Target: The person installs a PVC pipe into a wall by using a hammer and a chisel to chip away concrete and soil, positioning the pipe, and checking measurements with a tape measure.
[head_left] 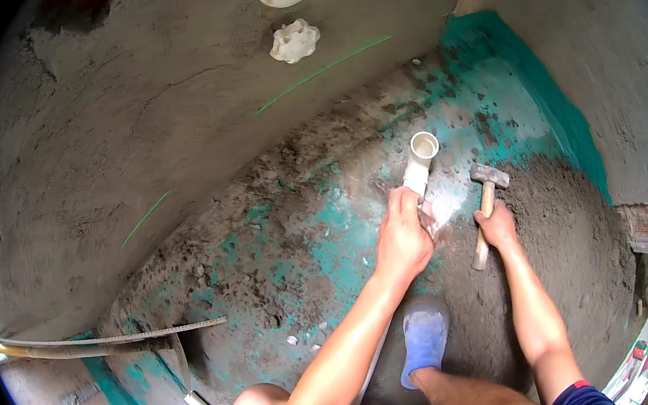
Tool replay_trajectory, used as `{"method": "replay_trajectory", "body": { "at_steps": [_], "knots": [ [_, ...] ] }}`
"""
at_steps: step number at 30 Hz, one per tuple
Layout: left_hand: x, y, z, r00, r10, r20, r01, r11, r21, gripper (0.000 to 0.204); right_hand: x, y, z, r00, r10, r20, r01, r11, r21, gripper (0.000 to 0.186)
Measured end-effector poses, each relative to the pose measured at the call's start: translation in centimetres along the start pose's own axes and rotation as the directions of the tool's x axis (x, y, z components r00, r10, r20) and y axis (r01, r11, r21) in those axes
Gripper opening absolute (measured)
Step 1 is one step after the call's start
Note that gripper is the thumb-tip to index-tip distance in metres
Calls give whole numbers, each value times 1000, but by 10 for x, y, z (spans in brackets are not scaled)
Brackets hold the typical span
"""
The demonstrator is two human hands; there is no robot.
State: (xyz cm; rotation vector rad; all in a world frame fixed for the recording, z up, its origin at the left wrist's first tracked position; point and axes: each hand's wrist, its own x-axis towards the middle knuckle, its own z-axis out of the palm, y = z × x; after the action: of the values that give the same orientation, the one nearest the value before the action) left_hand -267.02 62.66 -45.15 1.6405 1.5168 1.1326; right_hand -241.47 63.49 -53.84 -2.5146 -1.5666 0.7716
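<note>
Gripping a white pipe (416, 174) just below its open elbow end, the left hand (403, 237) is closed around it over the floor (330, 250), near the middle of the view. To its right, the right hand (498, 226) is wrapped around the handle of a hammer (487, 197), head pointing away from the person. A blue shoe (425, 336) stands between the forearms. Sand (566, 229) lies to the right; beyond the pipe, a white knob (295, 42) sits on the grey wall (127, 113).
</note>
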Motion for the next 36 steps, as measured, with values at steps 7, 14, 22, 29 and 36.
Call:
{"method": "replay_trajectory", "body": {
  "at_steps": [7, 14, 22, 29, 36],
  "knots": [
    [27, -15, 22, 995, -95, 41, 87, 983, 164, 28, -54, 0, -54, 970, -80, 231, -123, 655, 745, 25],
    [34, -11, 29, 983, -177, 37, 170, 974, 149, 27, -159, -5, -99, 957, -271, 103, 0, 354, 935, 51],
    [52, -7, 46, 959, -255, -122, 268, 958, 102, 31, -175, -34, -117, 947, -321, 1, 185, 548, 816, 78],
    [59, -14, 47, 963, -203, -180, 212, 977, 35, 28, -158, -79, -133, 818, -462, -342, 432, 101, 896, 53],
    [49, -20, 51, 983, -115, -146, 128, 988, 81, 22, -145, -113, -131, 965, -254, 61, 148, 725, 673, 42]
  ]
}}
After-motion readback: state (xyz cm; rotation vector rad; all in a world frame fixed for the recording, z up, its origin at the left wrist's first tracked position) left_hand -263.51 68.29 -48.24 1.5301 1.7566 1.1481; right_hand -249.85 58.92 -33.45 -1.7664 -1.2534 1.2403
